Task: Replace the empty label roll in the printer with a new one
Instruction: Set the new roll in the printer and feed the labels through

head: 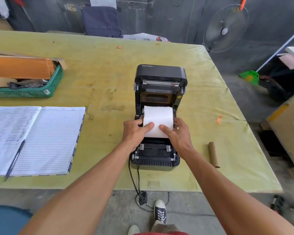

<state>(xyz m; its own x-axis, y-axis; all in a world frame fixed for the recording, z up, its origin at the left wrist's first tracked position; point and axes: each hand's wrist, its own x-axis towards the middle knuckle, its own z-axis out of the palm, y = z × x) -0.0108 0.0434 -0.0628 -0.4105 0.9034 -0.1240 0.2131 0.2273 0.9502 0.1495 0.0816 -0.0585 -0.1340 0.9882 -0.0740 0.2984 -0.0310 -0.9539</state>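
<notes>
A black label printer [159, 73] stands on the yellow-green table [100, 68] with its lid tilted open toward the far side. A white label roll [158, 116] sits in the printer's bay. My left hand [134, 131] grips the roll's left end, thumb lying on the paper. On the roll's right end, my right hand [176, 133] holds in the same way, its thumb also on the paper. A brown empty cardboard core [213, 154] lies on the table to the right of the printer.
An open lined notebook [46, 139] with a pen [15, 158] lies at the left. A green basket [32, 92] with cardboard stands at the far left. The printer's cable [134, 180] hangs over the near table edge. A fan [225, 28] and a cardboard box [290, 126] stand at the right.
</notes>
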